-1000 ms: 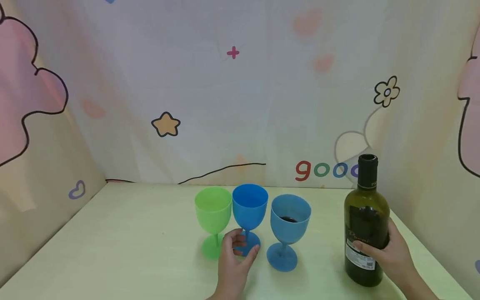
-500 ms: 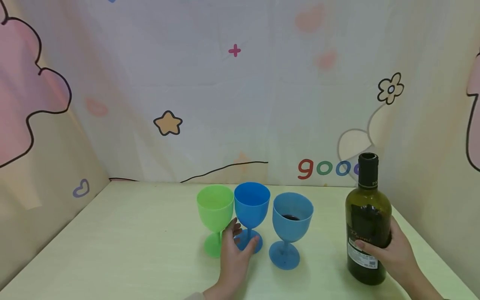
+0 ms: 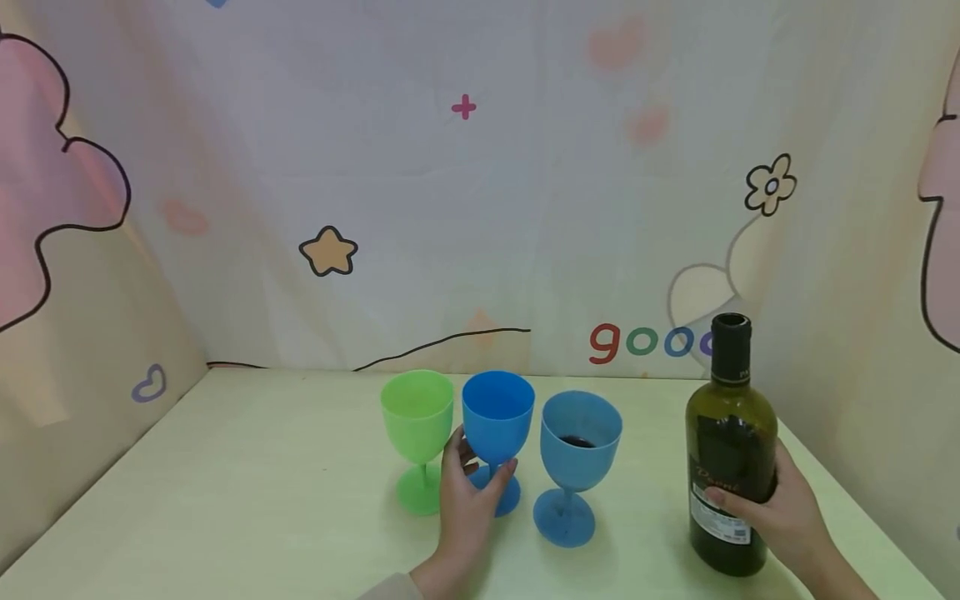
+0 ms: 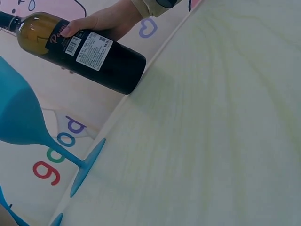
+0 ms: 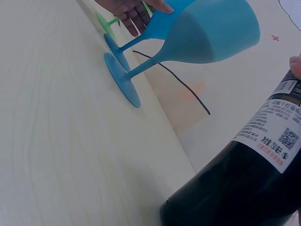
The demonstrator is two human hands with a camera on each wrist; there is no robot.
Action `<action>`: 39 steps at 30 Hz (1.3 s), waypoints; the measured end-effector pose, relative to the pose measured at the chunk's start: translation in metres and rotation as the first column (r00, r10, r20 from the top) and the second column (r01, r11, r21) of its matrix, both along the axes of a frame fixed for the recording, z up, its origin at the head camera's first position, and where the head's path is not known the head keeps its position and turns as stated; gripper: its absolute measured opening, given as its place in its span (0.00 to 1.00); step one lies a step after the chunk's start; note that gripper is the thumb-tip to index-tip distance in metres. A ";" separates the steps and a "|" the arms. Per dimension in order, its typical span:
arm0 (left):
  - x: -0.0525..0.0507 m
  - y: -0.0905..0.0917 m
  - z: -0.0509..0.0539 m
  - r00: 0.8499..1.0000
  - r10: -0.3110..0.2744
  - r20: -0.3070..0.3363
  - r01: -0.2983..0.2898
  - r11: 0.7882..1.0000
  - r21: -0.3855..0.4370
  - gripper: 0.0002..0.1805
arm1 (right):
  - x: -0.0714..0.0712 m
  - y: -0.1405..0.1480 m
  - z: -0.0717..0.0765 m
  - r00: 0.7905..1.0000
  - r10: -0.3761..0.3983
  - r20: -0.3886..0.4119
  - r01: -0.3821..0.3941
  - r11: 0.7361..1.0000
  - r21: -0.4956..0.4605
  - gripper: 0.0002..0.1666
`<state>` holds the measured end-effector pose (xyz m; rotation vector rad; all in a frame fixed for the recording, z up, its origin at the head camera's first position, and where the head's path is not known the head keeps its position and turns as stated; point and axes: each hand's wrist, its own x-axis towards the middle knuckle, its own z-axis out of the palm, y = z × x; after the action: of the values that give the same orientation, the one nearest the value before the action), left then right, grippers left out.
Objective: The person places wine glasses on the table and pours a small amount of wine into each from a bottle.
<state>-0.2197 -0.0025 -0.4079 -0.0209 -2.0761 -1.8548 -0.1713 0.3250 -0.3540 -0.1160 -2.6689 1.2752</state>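
My left hand (image 3: 467,512) is around the lower bowl of the dark blue goblet (image 3: 498,410), thumb on its right side and fingers curled behind on its left. In the right wrist view its thumb lies against the bowl. Just left of this hand stands a green goblet (image 3: 417,417). To the right, a lighter blue goblet (image 3: 567,518) stands upright with dark liquid in it. My right hand (image 3: 791,508) grips a dark green wine bottle (image 3: 731,433), upright and uncapped, at its labelled body. The left wrist view shows the bottle's back label (image 4: 94,51).
The pale table (image 3: 225,492) extends left of the goblets. Behind it hangs a printed cloth (image 3: 420,183) with a star, a flower and coloured letters; more cloth borders both sides.
My left hand has moved up and closed around the dark blue goblet's lower bowl. The green goblet has shifted slightly left, away from the dark blue one. The right hand and bottle stay put.
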 end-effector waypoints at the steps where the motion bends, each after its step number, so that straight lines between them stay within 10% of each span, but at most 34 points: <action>1: 0.000 0.000 0.000 1.000 -0.001 -0.009 0.001 1.000 0.003 0.44 | 0.000 0.000 0.000 1.000 0.002 -0.005 -0.002 1.000 0.002 0.52; 39: 0.006 -0.001 0.002 0.998 -0.036 -0.043 0.033 0.998 -0.051 0.44 | 0.001 0.001 -0.005 0.999 0.009 -0.049 -0.007 0.999 0.036 0.51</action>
<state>-0.2132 -0.0034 -0.4062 -0.1101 -2.1047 -1.8047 -0.1707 0.3260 -0.3592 -0.0684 -2.6516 1.2154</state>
